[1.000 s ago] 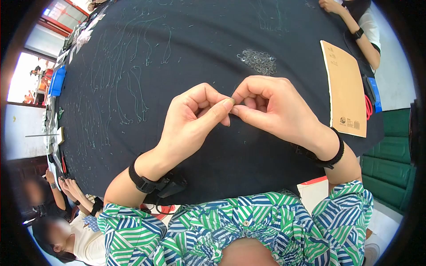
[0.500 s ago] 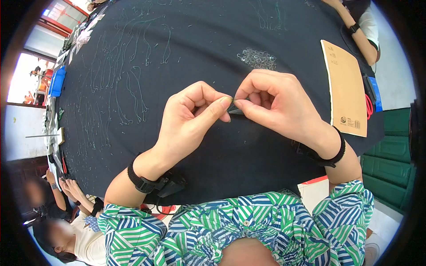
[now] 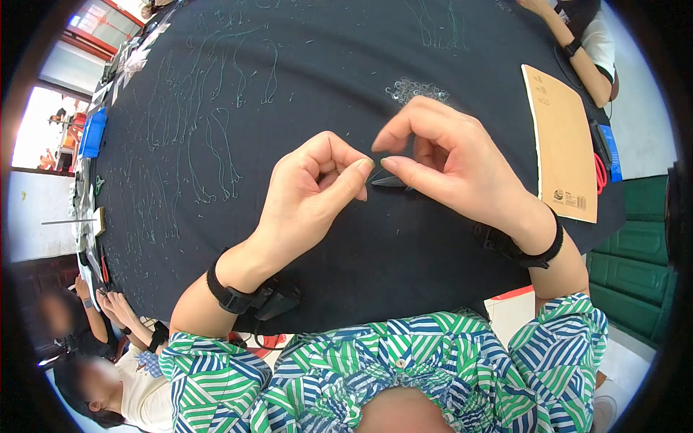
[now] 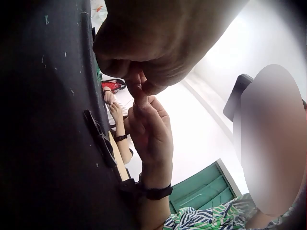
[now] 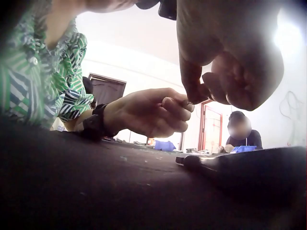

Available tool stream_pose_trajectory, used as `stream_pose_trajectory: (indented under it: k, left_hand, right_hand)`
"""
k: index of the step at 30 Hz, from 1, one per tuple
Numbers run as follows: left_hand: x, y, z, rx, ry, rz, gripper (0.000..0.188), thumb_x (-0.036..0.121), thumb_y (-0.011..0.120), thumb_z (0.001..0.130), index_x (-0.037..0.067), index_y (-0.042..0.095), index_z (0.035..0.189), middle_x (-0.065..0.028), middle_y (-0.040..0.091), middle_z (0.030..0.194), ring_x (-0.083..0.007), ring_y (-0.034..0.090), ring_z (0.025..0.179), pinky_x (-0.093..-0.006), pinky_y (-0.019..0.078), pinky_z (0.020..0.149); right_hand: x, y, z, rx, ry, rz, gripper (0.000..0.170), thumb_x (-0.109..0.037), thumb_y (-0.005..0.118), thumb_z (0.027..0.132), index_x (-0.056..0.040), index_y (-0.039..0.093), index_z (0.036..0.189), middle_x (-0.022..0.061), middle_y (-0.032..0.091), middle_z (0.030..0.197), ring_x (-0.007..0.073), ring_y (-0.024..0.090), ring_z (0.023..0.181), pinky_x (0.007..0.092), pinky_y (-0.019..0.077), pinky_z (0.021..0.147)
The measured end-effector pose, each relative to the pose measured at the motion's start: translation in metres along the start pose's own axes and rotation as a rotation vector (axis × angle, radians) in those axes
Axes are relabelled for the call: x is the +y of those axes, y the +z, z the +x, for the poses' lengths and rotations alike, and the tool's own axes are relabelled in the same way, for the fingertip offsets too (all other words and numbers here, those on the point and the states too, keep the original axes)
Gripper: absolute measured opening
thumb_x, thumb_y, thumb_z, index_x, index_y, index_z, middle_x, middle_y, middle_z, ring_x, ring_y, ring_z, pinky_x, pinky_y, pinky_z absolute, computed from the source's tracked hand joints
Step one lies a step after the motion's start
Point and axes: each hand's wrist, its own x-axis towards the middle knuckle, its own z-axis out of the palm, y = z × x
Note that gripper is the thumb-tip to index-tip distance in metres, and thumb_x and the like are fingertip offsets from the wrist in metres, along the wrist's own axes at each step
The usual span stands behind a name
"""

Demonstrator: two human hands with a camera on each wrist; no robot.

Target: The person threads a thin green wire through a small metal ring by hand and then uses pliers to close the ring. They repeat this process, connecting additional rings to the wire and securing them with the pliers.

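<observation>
In the head view my left hand (image 3: 317,191) pinches a tiny thing with a thin strand (image 3: 374,167) between thumb and forefinger. The fingertips hide most of it, and I cannot tell whether it is a fish hook. Just to the right is my right hand (image 3: 455,162), its thumb and forefinger spread apart around a gap, the other fingers curled loosely. A dark pair of snips (image 3: 390,182) lies on the black cloth beneath the right thumb, partly covered. Beyond the right hand sits a pile of small metal hooks (image 3: 415,90), its near side hidden by the knuckles.
Green lines with hooks (image 3: 191,123) are spread over the left of the black cloth (image 3: 404,274). A tan notebook (image 3: 567,151) lies on the right, beside red-handled scissors (image 3: 600,175). Other people sit at the left edge and far right. A blue box (image 3: 92,132) stands far left.
The right thumb and forefinger have parted and drawn back from the left fingertips, uncovering the snips below. The left hand keeps its pinch and has barely moved.
</observation>
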Motion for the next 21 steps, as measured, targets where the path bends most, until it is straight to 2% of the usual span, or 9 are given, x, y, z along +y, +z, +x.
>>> stream_pose_trajectory:
  k: [2, 5, 8, 11, 12, 21]
  left_hand:
    - [0.001, 0.000, 0.000, -0.007, -0.010, -0.017, 0.011, 0.014, 0.060, 0.097, 0.003, 0.059, 0.094, 0.0014, 0.060, 0.076, -0.0033, 0.054, 0.068, -0.0176, 0.0400, 0.061]
    - [0.002, 0.000, -0.001, -0.013, -0.023, -0.032, 0.011, 0.013, 0.059, 0.098, 0.003, 0.059, 0.095, 0.0014, 0.059, 0.077, -0.0034, 0.054, 0.069, -0.0179, 0.0404, 0.062]
    - [0.003, 0.000, -0.002, -0.009, -0.022, -0.046, 0.010, 0.013, 0.059, 0.098, 0.003, 0.058, 0.094, 0.0011, 0.059, 0.077, -0.0036, 0.054, 0.069, -0.0184, 0.0407, 0.063]
    - [0.005, -0.001, -0.002, -0.015, -0.023, -0.054, 0.010, 0.012, 0.059, 0.098, 0.004, 0.058, 0.094, 0.0010, 0.059, 0.078, -0.0036, 0.054, 0.069, -0.0186, 0.0407, 0.063]
    - [0.006, -0.001, -0.002, -0.020, -0.024, -0.056, 0.010, 0.012, 0.059, 0.098, 0.004, 0.058, 0.093, 0.0009, 0.059, 0.078, -0.0036, 0.054, 0.069, -0.0187, 0.0406, 0.063]
    - [0.015, 0.003, -0.009, -0.011, 0.038, -0.206, 0.010, 0.011, 0.060, 0.097, 0.002, 0.057, 0.094, 0.0003, 0.060, 0.078, -0.0014, 0.054, 0.068, -0.0166, 0.0385, 0.059]
  right_hand:
    - [0.004, 0.004, 0.000, -0.011, 0.015, 0.161, 0.019, -0.010, 0.065, 0.087, -0.0003, 0.061, 0.102, 0.0058, 0.065, 0.091, 0.0131, 0.061, 0.066, 0.0257, 0.0474, 0.057]
    - [-0.007, -0.002, 0.002, -0.193, 0.283, 0.402, 0.019, -0.011, 0.061, 0.092, 0.0011, 0.059, 0.107, 0.0065, 0.066, 0.095, 0.0120, 0.064, 0.074, 0.0237, 0.0506, 0.062]
    - [0.009, 0.001, 0.004, -0.239, 0.288, 0.540, 0.016, -0.013, 0.059, 0.095, 0.0006, 0.060, 0.103, 0.0068, 0.066, 0.092, 0.0116, 0.064, 0.077, 0.0241, 0.0522, 0.065]
    - [0.017, -0.003, 0.006, -0.228, 0.243, 0.507, 0.016, -0.015, 0.060, 0.095, 0.0002, 0.060, 0.099, 0.0050, 0.065, 0.086, 0.0099, 0.062, 0.075, 0.0238, 0.0509, 0.065]
    - [0.019, -0.002, 0.007, -0.206, 0.217, 0.521, 0.016, -0.016, 0.061, 0.095, -0.0003, 0.060, 0.096, 0.0020, 0.063, 0.081, 0.0075, 0.058, 0.073, 0.0230, 0.0484, 0.065]
    - [0.019, 0.013, 0.005, -0.182, 0.156, 0.532, 0.016, -0.016, 0.062, 0.094, -0.0007, 0.060, 0.092, 0.0005, 0.061, 0.077, 0.0055, 0.055, 0.071, 0.0231, 0.0447, 0.062]
